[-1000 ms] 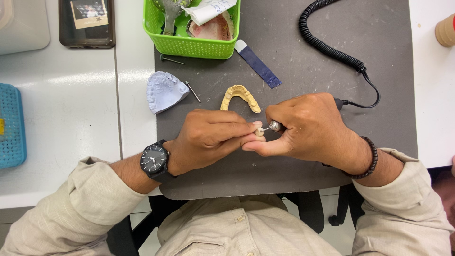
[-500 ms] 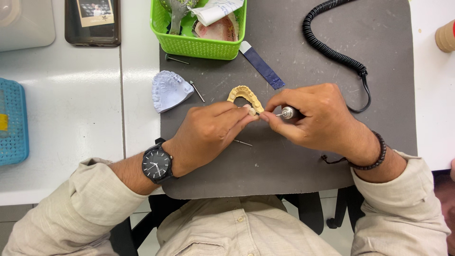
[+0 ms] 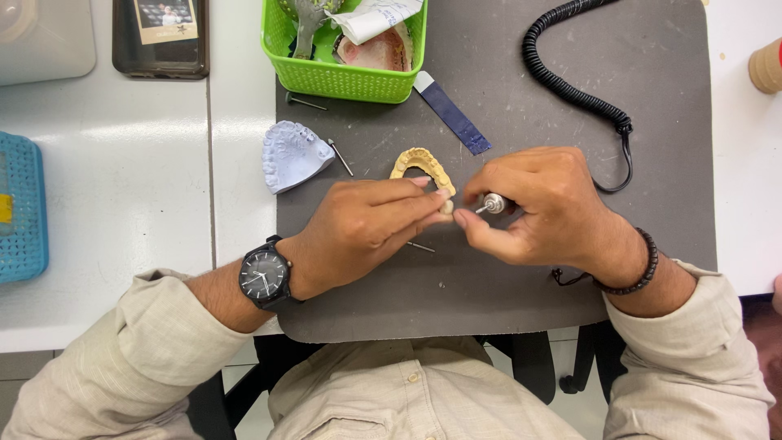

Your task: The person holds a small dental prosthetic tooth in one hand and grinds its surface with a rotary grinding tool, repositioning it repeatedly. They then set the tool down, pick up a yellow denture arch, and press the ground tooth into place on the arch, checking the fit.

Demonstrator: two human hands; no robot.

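My left hand (image 3: 366,224), with a black watch on its wrist, pinches a small pale tooth piece (image 3: 446,207) between thumb and fingertips. My right hand (image 3: 542,208) grips a metal rotary handpiece (image 3: 494,203), its tip pointing at the tooth piece. A black coiled cable (image 3: 570,77) runs from the handpiece to the far edge. A yellow arch-shaped dental model (image 3: 422,163) lies on the dark grey mat (image 3: 521,301) just beyond my fingertips.
A pale blue plaster dental cast (image 3: 292,155) lies at the mat's left edge beside a thin metal bur (image 3: 340,157). A green basket (image 3: 342,77) with tools stands at the back. A dark blue strip (image 3: 452,114), a phone (image 3: 159,37) and a blue basket (image 3: 20,208) are around.
Both hands have shifted away from me, toward the yellow arch model. The tooth piece and handpiece tip stay together between them.
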